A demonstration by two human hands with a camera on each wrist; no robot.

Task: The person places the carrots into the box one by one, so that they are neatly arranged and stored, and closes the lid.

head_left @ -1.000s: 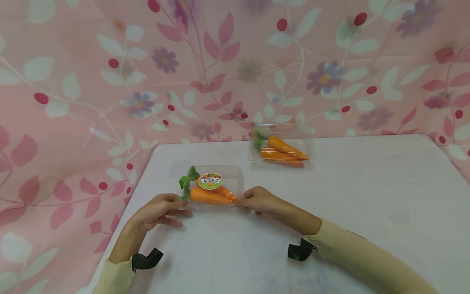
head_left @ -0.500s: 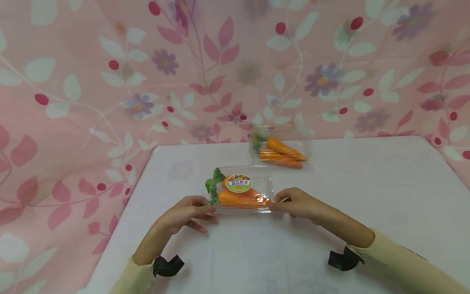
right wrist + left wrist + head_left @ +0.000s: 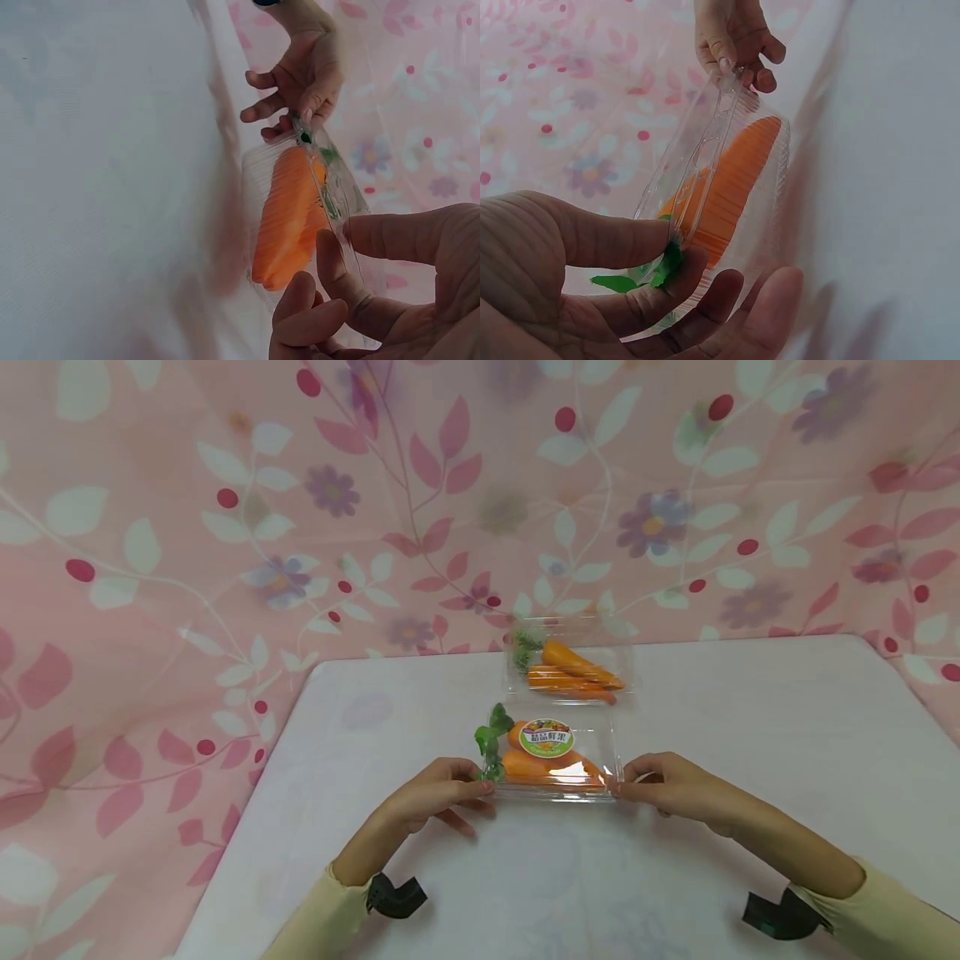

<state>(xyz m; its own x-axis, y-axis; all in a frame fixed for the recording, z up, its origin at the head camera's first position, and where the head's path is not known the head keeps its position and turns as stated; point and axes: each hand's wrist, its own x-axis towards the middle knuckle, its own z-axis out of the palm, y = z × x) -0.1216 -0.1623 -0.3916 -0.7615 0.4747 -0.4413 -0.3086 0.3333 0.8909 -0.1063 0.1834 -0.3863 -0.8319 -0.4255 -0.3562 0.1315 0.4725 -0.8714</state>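
Note:
A clear plastic box (image 3: 600,735) of carrots (image 3: 536,767) with green leafy tops (image 3: 489,740) and an oval label (image 3: 547,738) is held between both hands. My left hand (image 3: 442,793) pinches the rim at its near left corner between thumb and index finger. At the near right corner my right hand (image 3: 671,789) pinches the rim the same way. The left wrist view shows the left thumb (image 3: 619,238) on top of the rim, other fingers spread below. In the right wrist view the box's ribbed side, with the carrots (image 3: 289,217) behind it, hangs below the rim.
Behind the held box, a second clear box (image 3: 626,664) of carrots (image 3: 573,671) with feathery green tops stands near the back edge of the white table (image 3: 750,718). A pink floral cloth (image 3: 420,485) hangs behind the table.
Both hands and the labelled carrot box have moved to the right, ending in front of the second box. The grip on the rim corners looks the same; the rear box stays put.

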